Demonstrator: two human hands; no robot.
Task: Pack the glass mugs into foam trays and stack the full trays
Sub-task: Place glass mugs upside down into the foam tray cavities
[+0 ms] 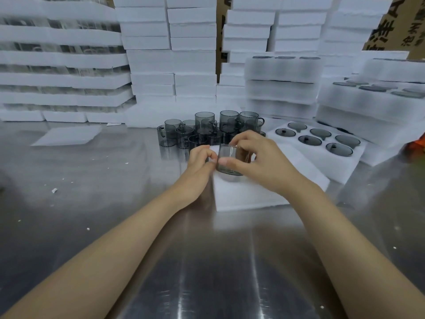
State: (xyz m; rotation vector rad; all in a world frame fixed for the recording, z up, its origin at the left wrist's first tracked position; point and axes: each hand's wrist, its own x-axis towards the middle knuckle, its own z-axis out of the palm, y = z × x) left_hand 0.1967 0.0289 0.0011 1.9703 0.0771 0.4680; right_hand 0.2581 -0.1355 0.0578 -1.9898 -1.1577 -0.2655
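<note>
A smoky grey glass mug (pixel 227 161) stands at the near left corner of a white foam tray (pixel 259 189) in front of me. My right hand (pixel 259 162) grips the mug from the right, thumb across its front and fingers curled over its rim. My left hand (pixel 202 165) pinches the mug's left side with curled fingers. Behind the hands stands a cluster of several loose grey mugs (pixel 207 131), some stacked. To the right lies a foam tray (pixel 322 153) filled with several mugs.
Stacks of filled foam trays (pixel 282 84) rise at the back right and far right (pixel 377 104). Tall piles of white foam (pixel 170 56) line the back, and a flat foam sheet (pixel 69 134) lies at left. The steel table (pixel 115 185) carries foam crumbs.
</note>
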